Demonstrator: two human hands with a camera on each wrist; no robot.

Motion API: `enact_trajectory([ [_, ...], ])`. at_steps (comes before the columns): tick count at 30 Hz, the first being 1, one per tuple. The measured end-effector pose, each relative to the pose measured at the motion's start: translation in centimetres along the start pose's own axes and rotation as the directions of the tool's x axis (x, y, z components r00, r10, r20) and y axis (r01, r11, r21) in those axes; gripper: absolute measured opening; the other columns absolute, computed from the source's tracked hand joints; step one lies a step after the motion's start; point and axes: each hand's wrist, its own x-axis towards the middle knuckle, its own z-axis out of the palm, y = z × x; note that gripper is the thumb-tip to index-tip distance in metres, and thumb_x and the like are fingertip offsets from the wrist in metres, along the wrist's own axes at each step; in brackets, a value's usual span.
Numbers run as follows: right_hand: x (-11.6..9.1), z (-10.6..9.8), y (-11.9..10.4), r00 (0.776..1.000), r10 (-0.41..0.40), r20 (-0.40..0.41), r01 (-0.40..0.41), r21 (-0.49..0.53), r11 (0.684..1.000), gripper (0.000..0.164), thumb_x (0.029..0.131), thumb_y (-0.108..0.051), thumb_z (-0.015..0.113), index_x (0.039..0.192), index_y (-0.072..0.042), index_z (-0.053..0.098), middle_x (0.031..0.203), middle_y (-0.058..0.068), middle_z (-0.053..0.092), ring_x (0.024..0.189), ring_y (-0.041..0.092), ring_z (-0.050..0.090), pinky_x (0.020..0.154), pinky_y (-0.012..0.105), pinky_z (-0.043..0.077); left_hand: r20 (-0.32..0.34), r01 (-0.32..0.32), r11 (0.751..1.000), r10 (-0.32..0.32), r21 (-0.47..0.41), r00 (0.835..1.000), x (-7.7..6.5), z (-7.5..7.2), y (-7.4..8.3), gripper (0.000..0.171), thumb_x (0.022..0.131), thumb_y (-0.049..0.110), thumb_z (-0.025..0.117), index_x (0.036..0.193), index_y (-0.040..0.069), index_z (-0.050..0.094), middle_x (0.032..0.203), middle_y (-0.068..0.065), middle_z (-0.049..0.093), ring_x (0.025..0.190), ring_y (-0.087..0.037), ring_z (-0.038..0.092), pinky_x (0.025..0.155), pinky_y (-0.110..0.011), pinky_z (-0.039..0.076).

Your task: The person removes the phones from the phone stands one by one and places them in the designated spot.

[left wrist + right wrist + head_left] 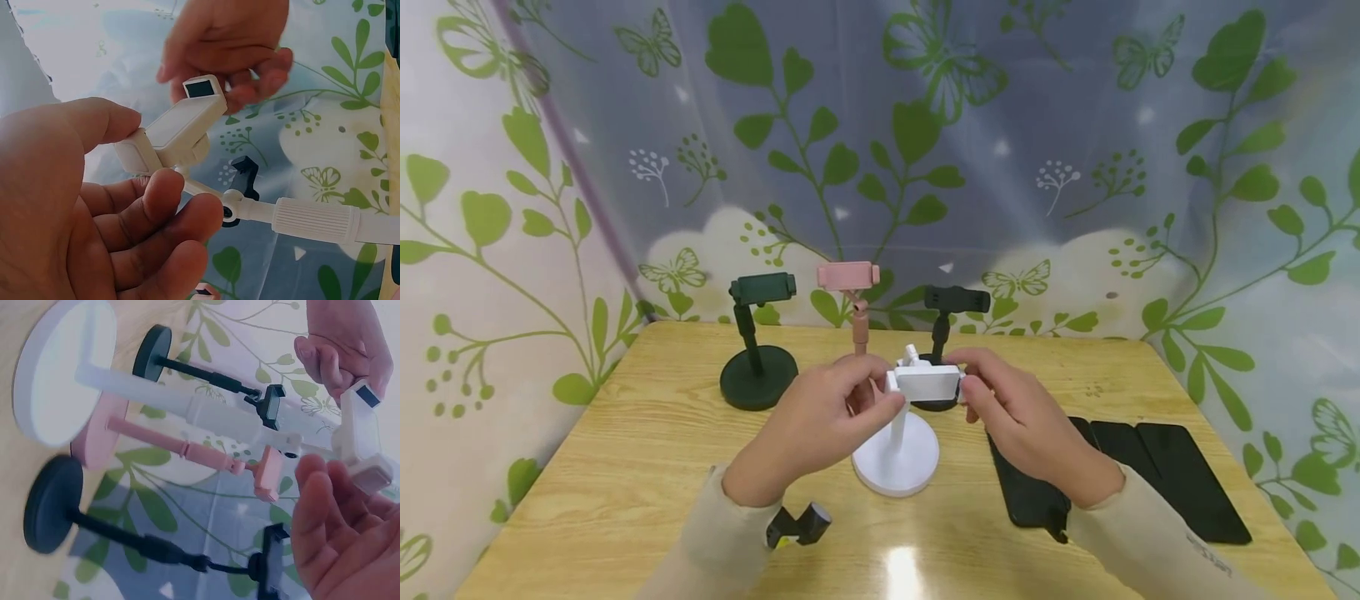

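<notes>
A white phone stand (pixel 927 383) with a round base stands upright in front of me, its clamp turned toward me. My left hand (pixel 829 410) pinches the clamp's left end, thumb on one side and curled fingers on the other, as the left wrist view shows. At the clamp's right end, my right hand (pixel 1022 408) holds the edge between thumb and fingers. In the right wrist view, the right fingers (pixel 319 487) lie curled by the clamp, the thumb hidden. Both clamp ends (pixel 203 87) carry dark pads on their inner faces.
Behind stand a dark green phone stand (pixel 756 333), a pink phone stand (pixel 860 321) and a black phone stand (pixel 942 321). Several flat black phone-like slabs (pixel 1187 475) lie at the right, partly under my right forearm. A patterned curtain (pixel 865 167) backs the wooden table (pixel 625 467).
</notes>
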Motion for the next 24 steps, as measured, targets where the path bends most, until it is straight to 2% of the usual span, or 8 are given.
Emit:
enact_trajectory([
  [2,0.3,0.4,0.3,0.999,0.039,0.032,-0.042,0.116,0.992,0.027,0.114,-0.019,0.040,0.137,-0.018,0.055,0.095,0.002,0.062,0.073,0.014,0.062,0.062,0.033,0.054,0.007,0.002,1.000,-0.002,0.001,1.000,0.0,0.0,-0.1,0.010,0.098,0.031,0.071,0.098,0.023,0.065,0.073,0.013,0.055,0.063,-0.004,0.053,0.056,-0.026,0.048],
  [5,0.5,1.0,0.8,0.995,0.057,0.081,-0.081,0.338,0.938,0.028,0.115,-0.019,0.036,0.136,-0.010,0.052,0.096,0.015,0.062,0.073,0.023,0.067,0.060,0.037,0.057,0.007,-0.003,1.000,0.003,0.006,1.000,0.0,0.0,0.0,0.009,0.098,0.030,0.070,0.097,0.022,0.065,0.074,0.012,0.055,0.063,-0.004,0.052,0.056,-0.026,0.047],
  [8,0.5,1.5,1.1,0.993,0.059,0.101,-0.104,0.540,0.836,0.025,0.115,-0.019,0.036,0.132,-0.005,0.047,0.095,0.018,0.060,0.077,0.025,0.069,0.064,0.039,0.060,0.004,-0.010,1.000,0.009,0.009,1.000,0.1,0.0,0.0,0.010,0.098,0.030,0.071,0.097,0.021,0.065,0.075,0.012,0.054,0.064,-0.004,0.052,0.057,-0.026,0.048],
  [10,0.5,1.7,1.2,0.991,0.070,0.117,-0.129,0.630,0.766,0.022,0.115,-0.021,0.036,0.129,-0.007,0.045,0.096,0.014,0.060,0.081,0.021,0.069,0.069,0.037,0.061,0.002,-0.009,1.000,0.009,0.007,1.000,0.1,0.0,0.0,0.010,0.098,0.030,0.071,0.097,0.021,0.065,0.076,0.012,0.055,0.064,-0.004,0.052,0.057,-0.026,0.048],
  [15,0.4,1.4,0.7,0.967,0.161,0.197,-0.254,0.785,0.565,0.021,0.115,-0.030,0.038,0.127,-0.013,0.039,0.097,0.003,0.060,0.084,0.013,0.067,0.081,0.031,0.060,0.005,-0.012,1.000,0.012,-0.018,1.000,0.2,0.0,0.0,0.011,0.099,0.032,0.071,0.098,0.023,0.066,0.075,0.012,0.055,0.065,-0.004,0.053,0.058,-0.026,0.048],
  [17,0.3,0.9,0.3,0.961,0.181,0.208,-0.272,0.824,0.496,0.023,0.115,-0.031,0.036,0.128,-0.013,0.036,0.097,0.002,0.060,0.083,0.012,0.066,0.082,0.029,0.059,0.008,-0.013,0.999,0.013,-0.038,1.000,0.2,0.0,-0.1,0.010,0.099,0.033,0.071,0.099,0.024,0.067,0.074,0.012,0.055,0.065,-0.005,0.054,0.059,-0.026,0.049],
  [20,-0.1,-0.3,-0.4,0.969,0.162,0.187,-0.241,0.858,0.453,0.023,0.116,-0.029,0.032,0.132,-0.012,0.034,0.097,0.001,0.060,0.082,0.012,0.064,0.080,0.028,0.057,0.012,-0.003,0.998,0.004,-0.062,1.000,0.2,-0.1,-0.1,0.009,0.099,0.033,0.071,0.101,0.026,0.068,0.074,0.013,0.056,0.065,-0.005,0.055,0.060,-0.026,0.050],
  [24,-1.2,-2.6,-1.3,0.985,0.096,0.140,-0.168,0.885,0.435,0.026,0.116,-0.023,0.023,0.137,-0.013,0.034,0.099,0.002,0.061,0.083,0.014,0.064,0.078,0.029,0.057,0.012,0.010,0.997,-0.009,-0.070,1.000,0.1,-0.4,-0.3,0.008,0.100,0.033,0.071,0.104,0.027,0.068,0.073,0.014,0.057,0.065,-0.005,0.055,0.061,-0.026,0.050],
])
